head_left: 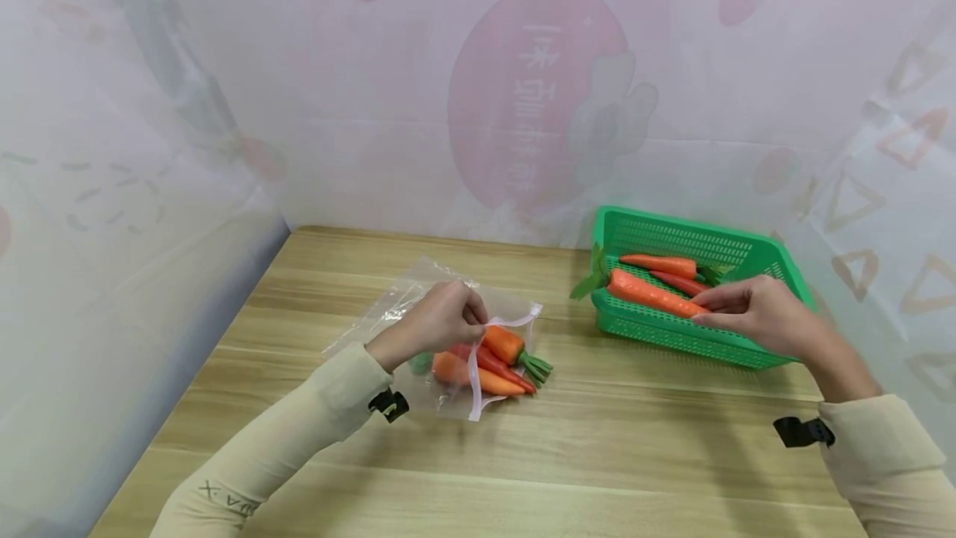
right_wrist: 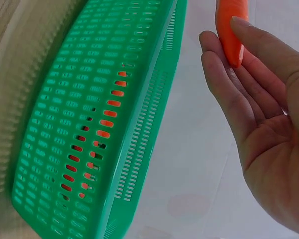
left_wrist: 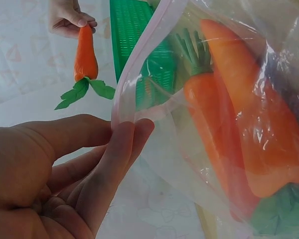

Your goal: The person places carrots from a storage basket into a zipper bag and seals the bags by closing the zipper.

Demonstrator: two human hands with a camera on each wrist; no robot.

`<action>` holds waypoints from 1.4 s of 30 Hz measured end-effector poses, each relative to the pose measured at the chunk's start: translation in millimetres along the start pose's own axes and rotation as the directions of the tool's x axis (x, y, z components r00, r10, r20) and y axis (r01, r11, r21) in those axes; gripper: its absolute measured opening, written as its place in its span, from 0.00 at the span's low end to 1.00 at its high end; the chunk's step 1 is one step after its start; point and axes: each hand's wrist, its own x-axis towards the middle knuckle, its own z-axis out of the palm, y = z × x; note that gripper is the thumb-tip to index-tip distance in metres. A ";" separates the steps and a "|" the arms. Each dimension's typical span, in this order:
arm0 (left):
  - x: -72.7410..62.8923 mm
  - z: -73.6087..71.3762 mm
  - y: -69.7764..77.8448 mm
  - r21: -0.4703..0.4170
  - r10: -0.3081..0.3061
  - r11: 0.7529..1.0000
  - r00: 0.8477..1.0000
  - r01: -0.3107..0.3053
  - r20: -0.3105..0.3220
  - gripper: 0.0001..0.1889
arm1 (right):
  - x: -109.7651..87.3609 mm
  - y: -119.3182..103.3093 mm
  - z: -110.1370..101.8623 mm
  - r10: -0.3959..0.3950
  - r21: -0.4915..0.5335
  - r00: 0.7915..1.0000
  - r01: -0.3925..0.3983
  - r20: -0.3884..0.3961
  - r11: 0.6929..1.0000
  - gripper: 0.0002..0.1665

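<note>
My right hand (head_left: 769, 315) pinches a carrot (head_left: 650, 293) by its narrow tip, above the green basket (head_left: 675, 343). The carrot's leafy end points left, past the basket's rim. In the right wrist view the carrot's tip (right_wrist: 232, 45) sits between thumb and fingers. My left hand (head_left: 442, 315) pinches the pink-edged opening of a clear zip bag (head_left: 399, 305) between thumb and fingers. Inside the bag lie an orange carrot (head_left: 504, 344) with green stems, a red chili-like vegetable (head_left: 496, 368) and another orange carrot (head_left: 466, 374), their ends reaching the bag's mouth.
Another carrot (head_left: 660, 264) and a red vegetable (head_left: 680, 282) lie in the basket at the table's back right. A printed cloth (head_left: 358, 156) stands behind the wooden table (head_left: 597, 471) and along its sides.
</note>
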 end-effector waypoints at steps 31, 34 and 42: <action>-1.2 -2.7 6.0 -0.001 -0.009 1.000 1.000 0.009 -0.003 0.05 | 1.6 -13.6 69.3 -0.135 0.238 0.979 0.096 0.156 0.967 0.14; -1.6 -3.0 6.6 -0.009 -0.013 1.000 1.000 0.013 -0.002 0.04 | 3.9 -15.6 77.5 -0.159 0.239 0.973 0.116 0.169 0.964 0.14; -1.3 -2.3 4.8 -0.006 -0.019 1.000 1.000 0.019 0.001 0.04 | 13.1 -17.5 99.3 -0.186 0.259 0.962 0.132 0.198 0.957 0.13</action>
